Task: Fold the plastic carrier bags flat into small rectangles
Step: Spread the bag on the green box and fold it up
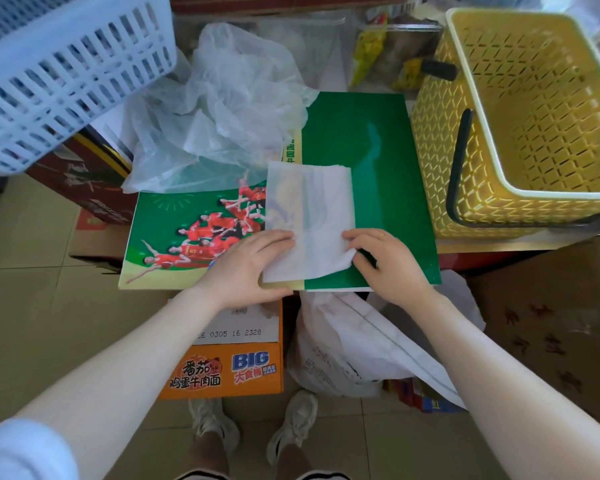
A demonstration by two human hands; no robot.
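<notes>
On green printed board (368,174), centre of scene, lies half-folded white bag (309,216), a flat rectangle. L hand (246,268) presses its near-left edge w/ straight fingers, grip open. R hand (385,261) pinches near-right corner, lifted a bit. Crumpled clear bags (215,109) far left on board; yellow basket (520,133) right, white basket (59,71) far left.

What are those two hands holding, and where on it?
A folded white plastic bag. The right hand pinches its near right corner; the left hand rests on its near left edge.
</notes>
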